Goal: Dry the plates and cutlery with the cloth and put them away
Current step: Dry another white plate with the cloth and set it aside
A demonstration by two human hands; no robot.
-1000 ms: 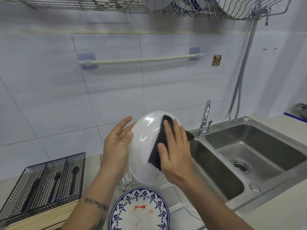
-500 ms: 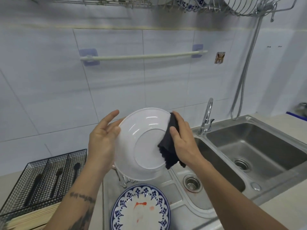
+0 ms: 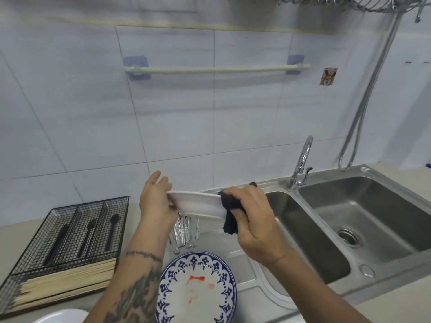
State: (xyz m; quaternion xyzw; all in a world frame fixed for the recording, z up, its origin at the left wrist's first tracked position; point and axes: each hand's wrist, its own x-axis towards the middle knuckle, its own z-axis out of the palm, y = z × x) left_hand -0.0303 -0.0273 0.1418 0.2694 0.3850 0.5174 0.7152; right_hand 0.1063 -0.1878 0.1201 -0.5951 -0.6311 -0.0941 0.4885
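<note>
A white plate [image 3: 198,203] is held nearly flat above the drainboard, seen edge-on. My left hand [image 3: 155,201] holds its left rim with the fingers fairly straight. My right hand [image 3: 251,220] grips a dark cloth [image 3: 229,215] wrapped over the plate's right rim. Below the plate lies several pieces of silver cutlery [image 3: 184,234]. A blue-patterned plate [image 3: 196,287] with red smears sits on the drainboard close to me.
A black wire cutlery tray [image 3: 70,231] with dark utensils and pale chopsticks stands at the left. A double steel sink [image 3: 363,220] with a tap [image 3: 302,162] fills the right. A wire dish rack [image 3: 373,3] hangs overhead. Another white dish [image 3: 60,317] peeks in at the bottom left.
The white plate has tipped from facing me to nearly flat. My right hand has moved from wiping its face to gripping the cloth round the right rim. The view has dropped lower.
</note>
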